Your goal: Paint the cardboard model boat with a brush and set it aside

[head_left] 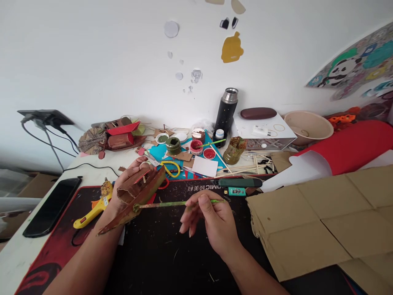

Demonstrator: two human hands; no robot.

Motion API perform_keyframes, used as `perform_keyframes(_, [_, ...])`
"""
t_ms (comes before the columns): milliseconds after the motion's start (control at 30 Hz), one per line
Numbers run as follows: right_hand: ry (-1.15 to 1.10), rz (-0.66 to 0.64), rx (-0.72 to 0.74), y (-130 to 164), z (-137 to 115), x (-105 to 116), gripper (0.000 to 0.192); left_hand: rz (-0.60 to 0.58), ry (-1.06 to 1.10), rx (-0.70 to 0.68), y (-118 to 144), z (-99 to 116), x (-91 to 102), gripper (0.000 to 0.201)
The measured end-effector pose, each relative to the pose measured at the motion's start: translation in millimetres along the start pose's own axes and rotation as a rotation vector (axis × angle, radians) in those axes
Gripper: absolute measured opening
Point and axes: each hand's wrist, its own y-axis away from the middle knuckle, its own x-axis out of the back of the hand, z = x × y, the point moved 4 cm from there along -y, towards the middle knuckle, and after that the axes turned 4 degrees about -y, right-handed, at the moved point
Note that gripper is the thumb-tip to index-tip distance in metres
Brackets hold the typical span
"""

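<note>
My left hand (125, 177) is wrapped round a small handmade boat (150, 186), brown above with a greenish hull, held tilted over the dark mat. Between the thumb and fingers of my right hand (216, 219) is a thin green paintbrush (172, 203). Its bristle end meets the side of the hull, where the coat looks green-brown. Behind the hands stand an open jar of dark green paint (173, 146) and a jar of red paint (196, 147) with another brush resting across it. My left palm is mostly hidden by the boat.
A yellow glue gun (92, 214) and a black phone (53, 207) lie at left. Yellow-handled scissors (172, 168) are behind the boat. A murky jar (233, 151) and a black flask (226, 110) stand farther back. Folded cardboard (322, 221) covers the right side.
</note>
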Motion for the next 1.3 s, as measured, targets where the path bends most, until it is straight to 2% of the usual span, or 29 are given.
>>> perform_keyframes(167, [0.003, -0.043, -0.022, 1.5, 0.9, -3.0, 0.051, 0.009, -0.002, -0.001, -1.4, 0.1, 0.6, 0.047])
perform_keyframes(400, [-0.009, -0.013, -0.013, 1.6, -0.2, -1.0, 0.05, -0.004, -0.022, -0.007, -4.4, 1.8, -1.6, 0.041])
perform_keyframes(533, [0.001, -0.046, -0.045, 2.5, 2.4, -3.1, 0.052, 0.006, -0.035, -0.02, -3.7, 0.2, -3.4, 0.04])
perform_keyframes(867, [-0.012, -0.086, -0.058, 5.1, 6.6, -7.4, 0.053, -0.005, -0.101, 0.0, -7.5, 2.9, 4.4, 0.046])
perform_keyframes(1200, [-0.047, 0.006, 0.0, -1.9, -2.4, 0.9, 0.047, -0.016, -0.04, -0.027, -6.2, 1.9, 5.0, 0.036])
perform_keyframes(1300, [-0.056, -0.005, -0.005, -0.9, -1.4, 0.2, 0.047, -0.022, -0.029, -0.023, -5.5, 1.0, 3.3, 0.035])
